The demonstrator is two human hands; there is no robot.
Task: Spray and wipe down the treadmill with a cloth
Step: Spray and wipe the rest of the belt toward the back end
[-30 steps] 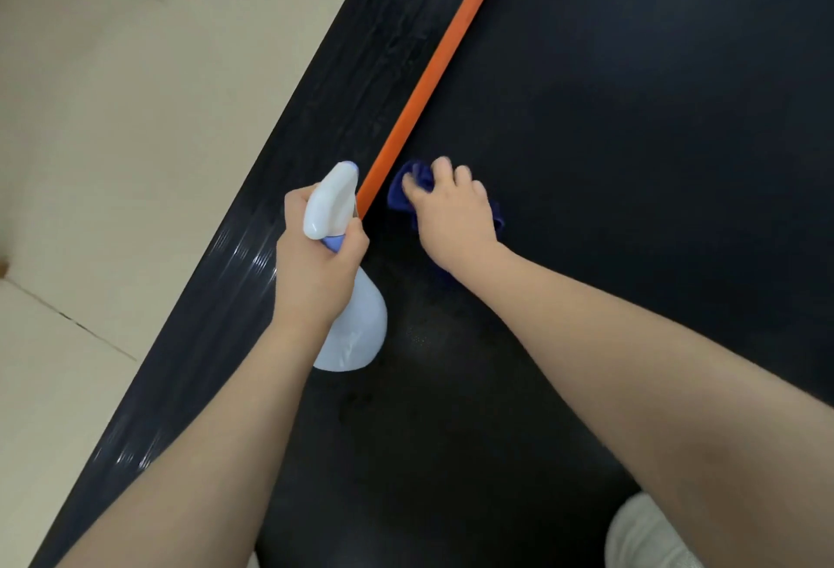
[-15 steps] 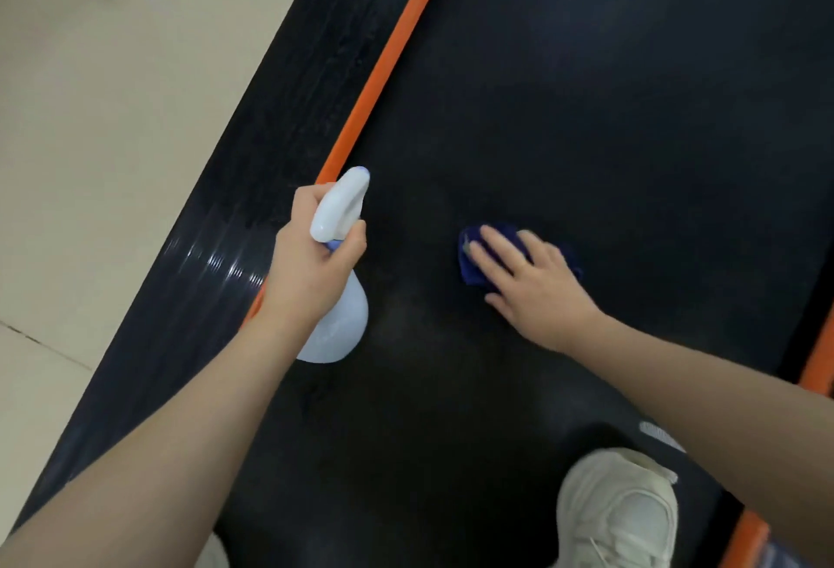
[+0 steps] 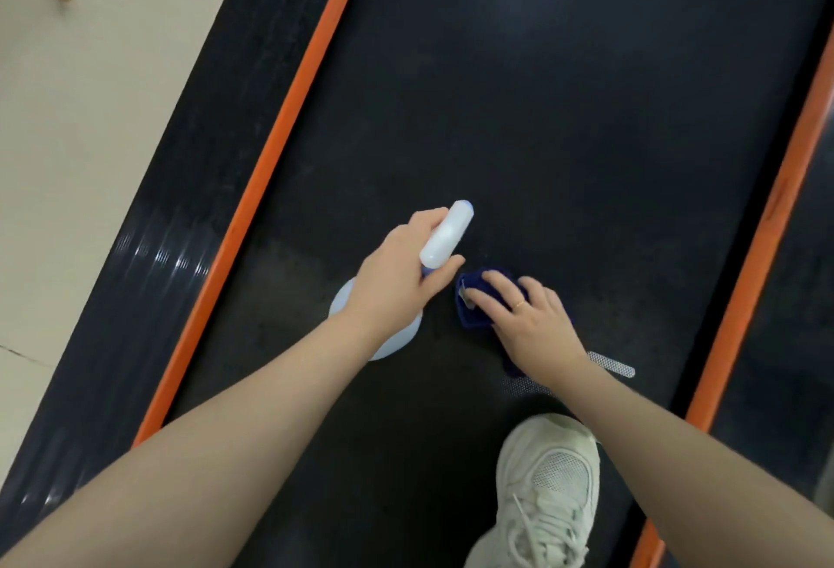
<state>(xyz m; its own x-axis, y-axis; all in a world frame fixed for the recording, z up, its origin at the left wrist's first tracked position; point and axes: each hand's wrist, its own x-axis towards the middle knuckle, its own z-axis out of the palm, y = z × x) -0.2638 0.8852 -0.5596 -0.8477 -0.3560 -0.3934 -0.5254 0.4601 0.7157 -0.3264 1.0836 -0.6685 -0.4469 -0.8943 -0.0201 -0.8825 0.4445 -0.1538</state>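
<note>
The treadmill's black belt [image 3: 564,116] fills the view, edged by an orange strip [image 3: 289,116] on the left and another [image 3: 767,215] on the right. My left hand [image 3: 397,278] grips a white spray bottle [image 3: 444,233] by its neck, nozzle pointing up and away; its round body [image 3: 356,310] shows below my wrist. My right hand [image 3: 528,323] presses a dark blue cloth [image 3: 471,301] flat on the belt with spread fingers, just right of the bottle. Most of the cloth is hidden under that hand.
A white sneaker [image 3: 546,495] stands on the belt below my right arm. A black side rail [image 3: 171,215] runs left of the orange strip, with beige floor [image 3: 67,138] beyond. A small silver strip [image 3: 613,366] lies on the belt by my right wrist.
My right hand slid the cloth from the left orange strip rightward onto the middle of the belt. The left hand with the bottle followed to the right. The view shifted, bringing the sneaker into sight.
</note>
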